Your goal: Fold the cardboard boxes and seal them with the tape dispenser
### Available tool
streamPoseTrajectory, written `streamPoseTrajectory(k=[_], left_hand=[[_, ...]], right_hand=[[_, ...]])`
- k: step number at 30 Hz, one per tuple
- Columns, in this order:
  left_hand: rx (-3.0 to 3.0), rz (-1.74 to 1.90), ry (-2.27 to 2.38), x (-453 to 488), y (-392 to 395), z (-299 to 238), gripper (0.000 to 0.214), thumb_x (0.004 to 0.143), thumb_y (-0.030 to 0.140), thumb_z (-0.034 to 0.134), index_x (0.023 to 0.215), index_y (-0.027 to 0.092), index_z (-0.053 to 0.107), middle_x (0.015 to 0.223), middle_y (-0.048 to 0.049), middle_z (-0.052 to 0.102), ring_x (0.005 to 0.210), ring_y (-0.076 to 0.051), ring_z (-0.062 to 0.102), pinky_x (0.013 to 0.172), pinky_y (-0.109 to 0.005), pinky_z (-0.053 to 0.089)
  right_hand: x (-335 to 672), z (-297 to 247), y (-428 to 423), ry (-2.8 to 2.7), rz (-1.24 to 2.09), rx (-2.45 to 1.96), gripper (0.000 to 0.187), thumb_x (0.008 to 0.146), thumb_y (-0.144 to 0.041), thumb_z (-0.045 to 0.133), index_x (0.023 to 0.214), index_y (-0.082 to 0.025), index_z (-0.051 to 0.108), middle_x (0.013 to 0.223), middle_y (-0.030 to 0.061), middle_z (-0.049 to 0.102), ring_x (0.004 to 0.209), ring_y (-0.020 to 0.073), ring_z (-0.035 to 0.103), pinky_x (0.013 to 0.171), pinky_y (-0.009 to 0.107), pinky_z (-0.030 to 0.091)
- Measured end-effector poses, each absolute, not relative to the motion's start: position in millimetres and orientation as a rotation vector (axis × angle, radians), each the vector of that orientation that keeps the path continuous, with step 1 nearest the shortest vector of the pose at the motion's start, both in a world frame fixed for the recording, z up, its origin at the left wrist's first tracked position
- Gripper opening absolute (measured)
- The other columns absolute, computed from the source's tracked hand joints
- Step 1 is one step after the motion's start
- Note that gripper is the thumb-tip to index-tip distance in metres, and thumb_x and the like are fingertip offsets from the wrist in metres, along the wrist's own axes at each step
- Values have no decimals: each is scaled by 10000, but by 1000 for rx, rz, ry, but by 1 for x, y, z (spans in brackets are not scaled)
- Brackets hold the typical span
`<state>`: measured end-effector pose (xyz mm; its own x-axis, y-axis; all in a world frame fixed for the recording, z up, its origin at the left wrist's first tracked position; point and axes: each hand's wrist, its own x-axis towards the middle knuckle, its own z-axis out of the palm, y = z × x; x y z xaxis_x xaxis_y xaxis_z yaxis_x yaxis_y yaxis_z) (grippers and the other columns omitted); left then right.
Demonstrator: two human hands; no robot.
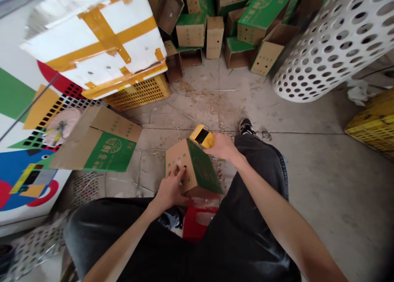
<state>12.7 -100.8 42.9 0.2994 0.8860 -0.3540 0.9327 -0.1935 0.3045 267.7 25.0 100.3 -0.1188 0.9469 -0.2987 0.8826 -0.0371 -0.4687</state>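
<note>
A small cardboard box point(187, 167) with ventilation holes and a green printed side stands tilted on my lap. My left hand point(170, 187) rests on its brown face, fingers spread over the holes. My right hand point(223, 146) is shut on a yellow tape dispenser point(202, 136), holding it against the box's top corner. Black trousers cover my legs, and a black sneaker point(247, 127) shows on the concrete beyond them.
A half-folded green-printed carton point(107, 146) lies left of the box, below a white board strapped with yellow tape point(95, 40). Several cartons point(234, 27) are heaped ahead. A perforated white tube point(335, 44) lies at the right. Yellow crates point(138, 93) stand on the concrete floor.
</note>
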Motion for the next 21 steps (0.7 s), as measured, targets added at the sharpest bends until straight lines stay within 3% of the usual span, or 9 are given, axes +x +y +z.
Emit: streamPoseTrajectory(k=[4,9,12,14,17,21], left_hand=[[2197,-323,1532,31,-115,53,1177,487,292,964,1515,252,393,1586,-257,330,1388,-463,444,971,-568,529],[2243,-239,1385,53,-122,38,1205,555,135,924,1581,306,314,1607,-224,303,1485,-434,327,1154,-597,377],[2211,-65,1378,61,-128,28,1089,652,213,909,1561,418,344,1663,-140,201,1525,-422,253,1185,-576,364],[2204,-30,1459,63,-134,24,967,719,253,879,1525,474,391,1677,-103,178,1526,-454,224,1170,-633,360],[2216,-87,1521,62,-140,24,911,775,275,843,1517,521,374,1667,-106,208,1509,-493,229,1097,-693,403],[2246,-119,1448,56,-136,30,938,789,320,834,1540,527,313,1620,-128,257,1489,-482,251,1029,-642,484]], right_hand=[[268,95,25,-2089,869,-2004,493,683,-401,801,1100,-172,668,1020,118,751,936,286,706,703,310,475],[267,95,27,-2091,839,-1980,475,687,-398,795,1090,-180,672,1014,112,755,936,288,712,707,309,474],[265,100,28,-2104,859,-1968,444,710,-377,778,1089,-174,668,1012,109,757,936,283,714,714,308,477],[264,102,28,-2108,869,-1987,433,714,-377,780,1079,-171,671,1009,110,757,943,284,712,718,308,481],[264,104,29,-2109,881,-2025,425,716,-383,789,1069,-174,678,1000,107,756,940,285,713,740,317,489],[264,102,29,-2094,875,-2046,446,709,-391,794,1080,-173,676,1011,115,753,945,291,712,741,322,497]])
